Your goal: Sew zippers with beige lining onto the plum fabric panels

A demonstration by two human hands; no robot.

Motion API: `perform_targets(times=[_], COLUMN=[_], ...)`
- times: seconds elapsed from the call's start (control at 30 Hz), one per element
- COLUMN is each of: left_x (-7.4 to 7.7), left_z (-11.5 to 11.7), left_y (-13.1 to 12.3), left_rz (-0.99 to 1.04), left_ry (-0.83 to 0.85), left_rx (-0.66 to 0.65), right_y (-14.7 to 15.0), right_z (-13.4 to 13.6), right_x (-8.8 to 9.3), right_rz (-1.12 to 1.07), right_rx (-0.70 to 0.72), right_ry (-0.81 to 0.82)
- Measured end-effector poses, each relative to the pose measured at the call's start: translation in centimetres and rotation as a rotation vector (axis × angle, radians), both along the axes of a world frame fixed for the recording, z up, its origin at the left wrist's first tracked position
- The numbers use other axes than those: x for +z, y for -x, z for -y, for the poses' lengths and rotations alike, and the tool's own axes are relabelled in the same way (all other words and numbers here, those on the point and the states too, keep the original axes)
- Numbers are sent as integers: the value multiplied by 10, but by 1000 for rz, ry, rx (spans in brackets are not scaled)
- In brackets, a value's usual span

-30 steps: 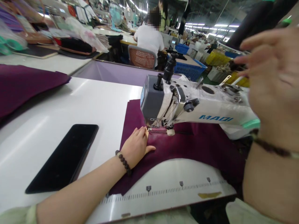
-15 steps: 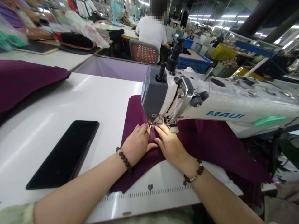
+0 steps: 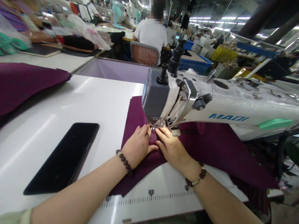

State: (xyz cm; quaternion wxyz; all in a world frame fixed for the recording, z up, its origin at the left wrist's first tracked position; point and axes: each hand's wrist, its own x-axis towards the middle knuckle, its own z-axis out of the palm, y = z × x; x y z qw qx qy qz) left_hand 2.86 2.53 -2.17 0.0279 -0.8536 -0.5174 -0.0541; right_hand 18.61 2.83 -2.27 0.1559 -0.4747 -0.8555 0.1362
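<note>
Dark purple fabric (image 3: pixel 217 146) lies under the head of a sewing machine (image 3: pixel 156 93) and spreads to the right beneath its arm. My left hand (image 3: pixel 137 146) rests flat on the cloth just left of the presser foot (image 3: pixel 153 128), fingers stretched toward it. On the other side, my right hand (image 3: pixel 173 146) also presses down on the fabric with its fingers out, close to the foot. Both thumbs point inward and nearly meet in front of the foot. The needle tip is too small to make out.
A black phone (image 3: pixel 63 158) lies on the white table (image 3: pixel 105 99), left of my forearm. More purple fabric (image 3: pixel 30 84) is at the far left. A ruler scale (image 3: pixel 151 197) runs along the front edge. Beyond, a person (image 3: pixel 150 34) sits on a chair (image 3: pixel 144 54) near a blue crate (image 3: pixel 195 63).
The view has shifted slightly, so everything sits a little lower in the picture. Both hands keep their places on the fabric beside the presser foot.
</note>
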Motion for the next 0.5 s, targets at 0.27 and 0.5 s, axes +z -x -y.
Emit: perform_targets(times=[0.27,0.5], left_x=[-4,-5], left_z=[0,1], left_y=[-1,-3], left_rz=[5,3], left_ry=[-17,-18], left_rx=[-4,1], right_y=[-1,-2], right_z=[0,-1], right_x=[-1,-2], right_rz=[17,30], right_rx=[-10,-6], right_ry=[-9,-16])
